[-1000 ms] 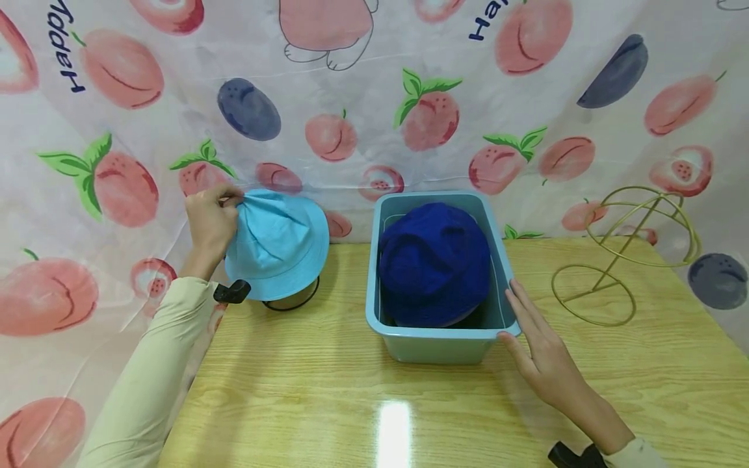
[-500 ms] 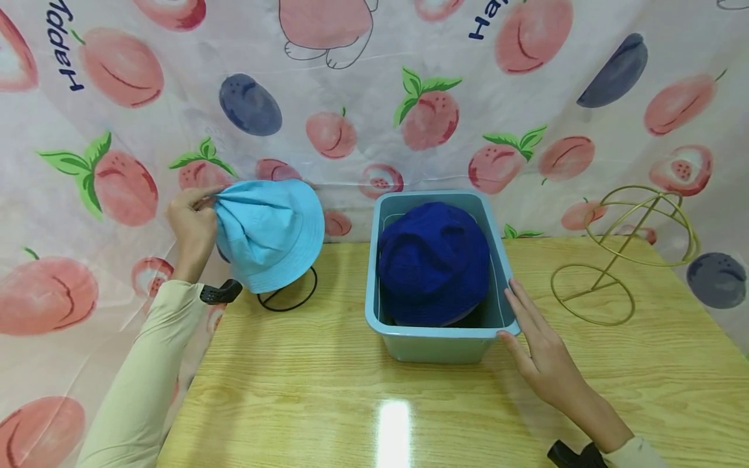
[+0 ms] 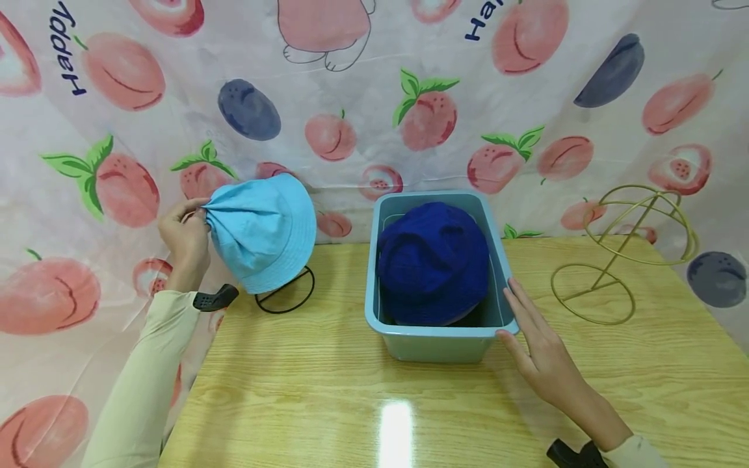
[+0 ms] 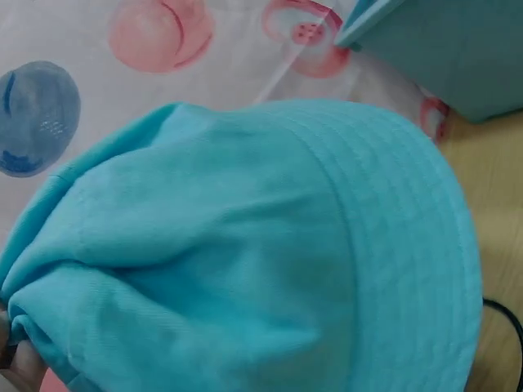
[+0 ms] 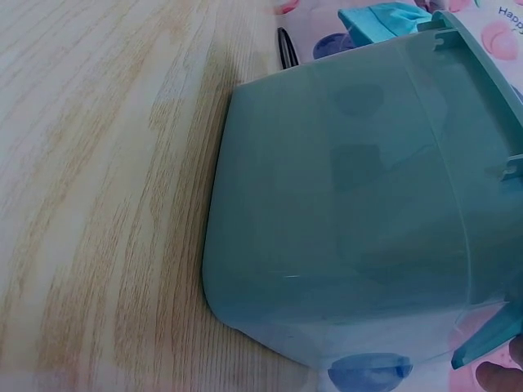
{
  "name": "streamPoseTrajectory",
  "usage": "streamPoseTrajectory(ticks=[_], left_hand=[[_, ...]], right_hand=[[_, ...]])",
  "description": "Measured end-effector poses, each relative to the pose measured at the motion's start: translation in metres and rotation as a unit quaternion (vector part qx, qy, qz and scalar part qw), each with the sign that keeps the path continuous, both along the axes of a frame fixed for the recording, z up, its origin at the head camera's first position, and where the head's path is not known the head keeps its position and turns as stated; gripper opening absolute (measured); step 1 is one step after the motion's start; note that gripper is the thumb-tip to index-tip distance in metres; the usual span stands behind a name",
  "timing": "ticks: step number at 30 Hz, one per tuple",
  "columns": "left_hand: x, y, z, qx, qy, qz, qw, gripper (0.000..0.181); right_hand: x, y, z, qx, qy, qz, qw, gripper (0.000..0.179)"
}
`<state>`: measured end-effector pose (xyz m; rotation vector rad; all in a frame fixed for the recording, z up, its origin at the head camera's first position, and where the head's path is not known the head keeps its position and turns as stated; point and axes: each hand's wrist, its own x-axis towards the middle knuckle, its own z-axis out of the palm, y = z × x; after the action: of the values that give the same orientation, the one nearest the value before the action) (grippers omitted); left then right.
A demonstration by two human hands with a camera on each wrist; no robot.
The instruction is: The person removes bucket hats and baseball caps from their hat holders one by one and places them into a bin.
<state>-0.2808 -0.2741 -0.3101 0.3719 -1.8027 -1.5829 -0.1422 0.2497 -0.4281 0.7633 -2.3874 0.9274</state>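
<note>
My left hand [image 3: 186, 247] pinches the crown of a light blue bucket hat [image 3: 263, 227] at the left of the head view. The hat hangs tilted, brim to the right, above the ring base of a black wire stand [image 3: 287, 311]; it hides the upper stand. In the left wrist view the hat [image 4: 245, 229] fills most of the frame, with fingertips at the lower left edge. With its fingers straight, my right hand [image 3: 547, 364] touches the right rim of a blue-green plastic bin [image 3: 439, 332]. A dark blue hat [image 3: 433, 260] lies in that bin.
A gold wire stand [image 3: 614, 263] with rings at both ends stands on the right of the wooden table [image 3: 304, 390]. Behind the table hangs a fruit-printed cloth [image 3: 351, 84]. The table's left edge runs beneath the left forearm.
My left hand has drawn the light blue hat left and slightly up, off the black stand, whose base now shows more. The right hand, bin and dark blue hat have stayed in place.
</note>
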Motion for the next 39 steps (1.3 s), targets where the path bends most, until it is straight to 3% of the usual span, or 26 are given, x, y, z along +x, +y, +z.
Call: streamPoseTrajectory(ticks=[4,7,10,14,17,18,19,21,25,29,31,35,39], left_hand=[[0.008,0.002,-0.006,-0.087,-0.033,-0.007,0.9957,0.024],[0.014,0.006,-0.008,-0.200,-0.069,-0.034,0.9768,0.035],[0.019,0.011,-0.009,-0.317,-0.094,-0.072,0.9410,0.056],[0.025,0.019,-0.013,-0.432,-0.100,-0.119,0.8881,0.075],[0.028,0.025,-0.019,-0.500,-0.102,-0.147,0.8474,0.076],[0.028,0.026,-0.021,-0.518,-0.096,-0.150,0.8368,0.073],[0.028,0.027,-0.023,-0.527,-0.090,-0.152,0.8314,0.068],[0.027,0.029,-0.026,-0.533,-0.067,-0.146,0.8306,0.052],[0.024,0.030,-0.032,-0.506,0.001,-0.110,0.8555,0.014],[0.022,0.028,-0.033,-0.488,0.041,-0.087,0.8678,0.015],[0.025,0.028,-0.033,-0.485,0.025,-0.087,0.8697,0.021],[0.033,0.033,-0.034,-0.484,-0.032,-0.087,0.8700,0.056],[0.031,0.033,-0.031,-0.465,-0.039,-0.071,0.8817,0.057]], right_hand=[[0.000,-0.001,-0.001,0.000,-0.002,0.000,1.0000,0.059],[0.000,-0.001,0.000,-0.001,-0.001,-0.001,1.0000,0.059],[-0.001,-0.001,0.000,-0.004,0.003,-0.001,1.0000,0.058],[-0.001,-0.002,0.001,0.000,0.006,0.001,1.0000,0.057],[-0.001,-0.002,0.001,0.005,0.003,0.001,1.0000,0.058],[-0.001,-0.002,0.001,0.006,0.002,0.000,1.0000,0.058],[-0.001,-0.002,0.001,0.005,0.001,0.000,1.0000,0.058],[-0.001,-0.002,0.001,0.005,-0.002,-0.001,1.0000,0.059],[-0.001,-0.001,0.001,0.005,-0.006,-0.006,1.0000,0.059],[-0.001,-0.002,0.000,0.005,-0.004,-0.009,0.9999,0.059],[-0.001,-0.002,0.000,0.004,-0.002,-0.007,1.0000,0.059],[-0.001,-0.002,0.000,0.005,0.001,-0.006,1.0000,0.058],[-0.001,-0.002,0.000,0.004,0.004,-0.006,1.0000,0.057]])
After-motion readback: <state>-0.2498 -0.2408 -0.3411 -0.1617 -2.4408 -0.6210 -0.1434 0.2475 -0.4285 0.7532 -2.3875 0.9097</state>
